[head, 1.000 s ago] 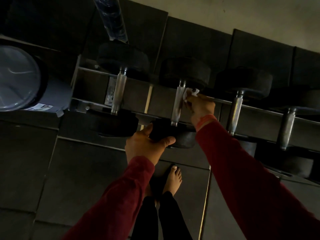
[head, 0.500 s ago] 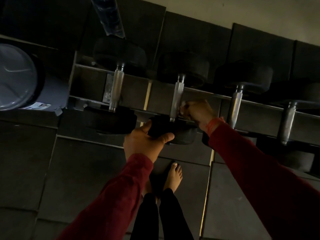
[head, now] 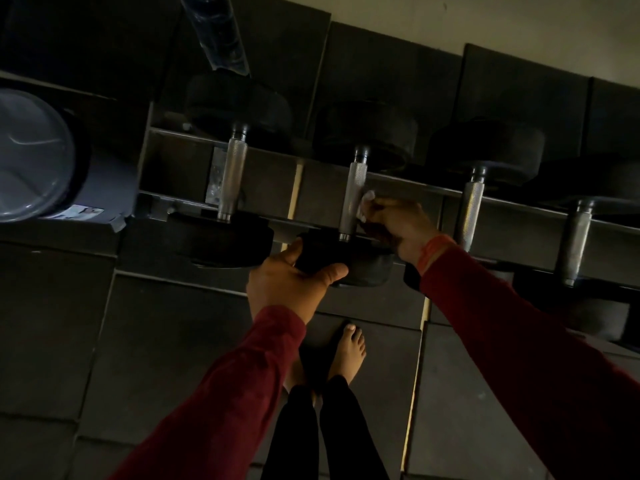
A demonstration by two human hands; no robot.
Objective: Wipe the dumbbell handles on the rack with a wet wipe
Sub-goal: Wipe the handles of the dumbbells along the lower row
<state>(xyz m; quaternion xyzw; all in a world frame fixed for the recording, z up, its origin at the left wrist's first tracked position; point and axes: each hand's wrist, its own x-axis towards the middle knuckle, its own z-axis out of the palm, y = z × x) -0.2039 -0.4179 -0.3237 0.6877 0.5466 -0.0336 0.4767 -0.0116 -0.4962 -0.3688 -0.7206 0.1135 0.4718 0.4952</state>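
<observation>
As the view runs from left to right, the listing begins with a round grey bin [head: 41,157], lid facing the camera, just beside the rack's left end.

Item: rack [head: 180,168], dark metal, two rails carrying four dumbbells side by side, handles bridging the gap between the rails so each bar is open to reach.

Item: first dumbbell handle [head: 232,178], knurled steel, bare, not touched by either hand.

Item: left hand [head: 291,282], red sleeve. Thumb and fingers are spread around the near black head [head: 346,261] of the second dumbbell, gripping it; probably this steadies the weight so it does not roll under the rubbing.

Item: second dumbbell handle [head: 354,199], the one being worked. A wet wipe [head: 366,202], small and white, is pressed against its right side, towards the lower half.

Item: right hand [head: 398,223], red sleeve, orange band at the wrist. Fingers are curled together, pinching the wipe against the bar. How far they wrap behind the handle cannot be told in this dim light.

Item: third dumbbell handle [head: 471,209] and fourth dumbbell handle [head: 576,244], both bare, untouched, lying to the right of the working hand.

Underfoot: dark floor mats [head: 86,341]; one bare foot [head: 348,351] below the second dumbbell.

Judgement: wiping appears to be part-way along the row.
</observation>
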